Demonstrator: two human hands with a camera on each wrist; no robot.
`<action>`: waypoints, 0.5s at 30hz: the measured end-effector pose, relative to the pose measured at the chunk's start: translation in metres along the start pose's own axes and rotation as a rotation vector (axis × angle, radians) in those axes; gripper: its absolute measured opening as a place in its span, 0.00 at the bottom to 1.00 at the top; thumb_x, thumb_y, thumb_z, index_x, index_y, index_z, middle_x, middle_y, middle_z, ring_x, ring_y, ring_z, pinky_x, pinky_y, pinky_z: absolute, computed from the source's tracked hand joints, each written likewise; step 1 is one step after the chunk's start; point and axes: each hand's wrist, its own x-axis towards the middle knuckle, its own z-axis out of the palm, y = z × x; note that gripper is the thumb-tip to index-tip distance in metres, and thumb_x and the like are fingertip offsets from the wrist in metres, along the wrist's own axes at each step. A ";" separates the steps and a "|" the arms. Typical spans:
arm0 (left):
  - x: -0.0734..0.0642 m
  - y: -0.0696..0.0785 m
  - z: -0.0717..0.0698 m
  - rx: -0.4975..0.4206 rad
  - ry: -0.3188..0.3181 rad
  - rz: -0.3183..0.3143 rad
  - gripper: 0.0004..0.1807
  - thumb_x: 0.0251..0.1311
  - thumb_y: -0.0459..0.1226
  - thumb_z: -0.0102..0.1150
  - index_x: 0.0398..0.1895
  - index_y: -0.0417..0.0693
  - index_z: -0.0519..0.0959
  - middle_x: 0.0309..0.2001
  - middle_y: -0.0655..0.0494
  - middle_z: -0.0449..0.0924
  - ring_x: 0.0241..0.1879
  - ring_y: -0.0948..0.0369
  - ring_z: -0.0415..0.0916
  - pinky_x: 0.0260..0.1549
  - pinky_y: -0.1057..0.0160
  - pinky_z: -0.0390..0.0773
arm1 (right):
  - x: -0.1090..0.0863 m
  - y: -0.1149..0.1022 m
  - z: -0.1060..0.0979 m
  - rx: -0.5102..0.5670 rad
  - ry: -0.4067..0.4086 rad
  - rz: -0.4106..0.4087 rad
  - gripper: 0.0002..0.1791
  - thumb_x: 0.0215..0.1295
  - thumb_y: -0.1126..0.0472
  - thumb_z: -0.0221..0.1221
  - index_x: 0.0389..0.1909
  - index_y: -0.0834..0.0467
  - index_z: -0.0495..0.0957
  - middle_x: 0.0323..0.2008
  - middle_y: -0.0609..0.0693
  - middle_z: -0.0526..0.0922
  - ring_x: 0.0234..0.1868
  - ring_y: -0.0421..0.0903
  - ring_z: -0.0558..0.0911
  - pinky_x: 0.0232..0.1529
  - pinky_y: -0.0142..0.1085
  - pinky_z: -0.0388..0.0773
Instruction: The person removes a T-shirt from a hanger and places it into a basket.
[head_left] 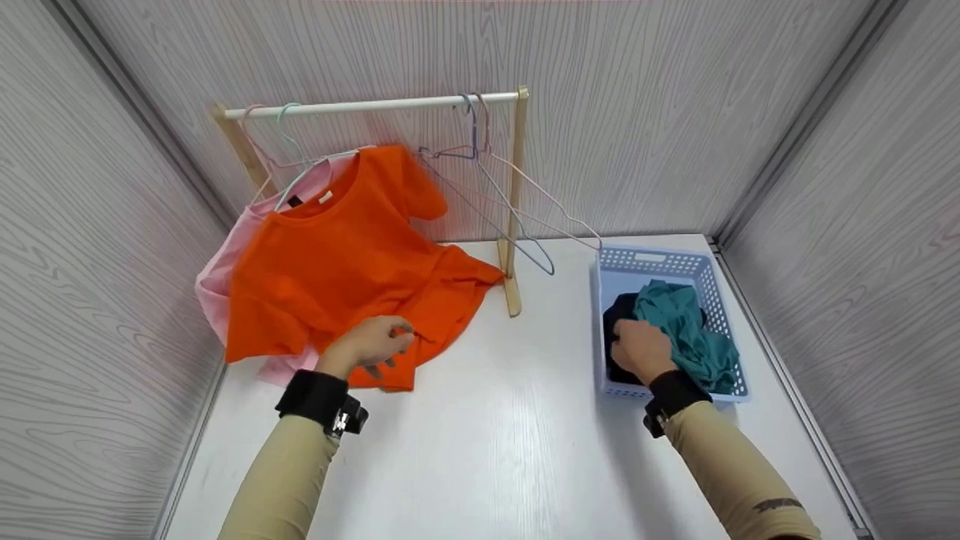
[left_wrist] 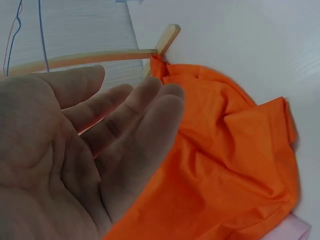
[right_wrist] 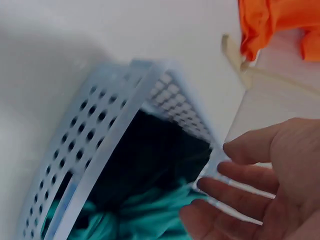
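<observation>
An orange T-shirt [head_left: 337,255] hangs on a mint hanger [head_left: 289,135], in front of a pink shirt [head_left: 225,255] on a pink hanger. My left hand [head_left: 375,341] is in front of the orange shirt's lower part, fingers loosely bent and holding nothing; the left wrist view shows its palm [left_wrist: 55,150]. My right hand [head_left: 643,349] is over the light blue basket [head_left: 652,256], above a black cloth [head_left: 619,307] and beside a teal garment [head_left: 679,315]. In the right wrist view its fingers [right_wrist: 245,195] are spread and grip nothing.
The small rack has a white rail [head_left: 375,105] and wooden posts [head_left: 517,180]. Two bare hangers, one blue [head_left: 517,214] and one pink [head_left: 559,206], hang at its right end, the pink one reaching the basket's corner. Grey wood-grain walls [head_left: 637,90] enclose the white table [head_left: 487,442].
</observation>
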 end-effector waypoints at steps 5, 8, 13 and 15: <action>-0.014 0.017 -0.049 0.083 0.074 -0.010 0.26 0.72 0.48 0.47 0.68 0.46 0.65 0.60 0.41 0.72 0.49 0.46 0.78 0.35 0.58 0.86 | 0.003 -0.034 0.013 0.067 -0.038 -0.128 0.13 0.63 0.62 0.57 0.45 0.63 0.81 0.41 0.60 0.85 0.40 0.58 0.84 0.38 0.51 0.81; -0.028 0.023 -0.074 0.130 0.123 -0.020 0.26 0.72 0.49 0.47 0.68 0.47 0.65 0.62 0.40 0.70 0.51 0.45 0.77 0.34 0.59 0.86 | 0.003 -0.051 0.024 0.100 -0.100 -0.221 0.15 0.63 0.62 0.58 0.48 0.62 0.81 0.43 0.60 0.85 0.44 0.57 0.84 0.46 0.51 0.81; -0.045 0.021 -0.105 0.197 0.209 -0.016 0.26 0.72 0.47 0.47 0.67 0.44 0.65 0.61 0.37 0.70 0.49 0.45 0.77 0.31 0.59 0.86 | -0.001 -0.067 0.039 0.138 -0.207 -0.325 0.15 0.62 0.63 0.60 0.48 0.64 0.81 0.41 0.60 0.86 0.44 0.56 0.84 0.48 0.49 0.80; -0.048 0.015 -0.117 0.222 0.272 -0.011 0.26 0.72 0.47 0.47 0.67 0.42 0.65 0.61 0.36 0.70 0.45 0.46 0.79 0.30 0.60 0.85 | -0.001 -0.069 0.041 0.147 -0.227 -0.342 0.15 0.61 0.64 0.60 0.48 0.65 0.80 0.41 0.60 0.86 0.44 0.57 0.84 0.48 0.49 0.80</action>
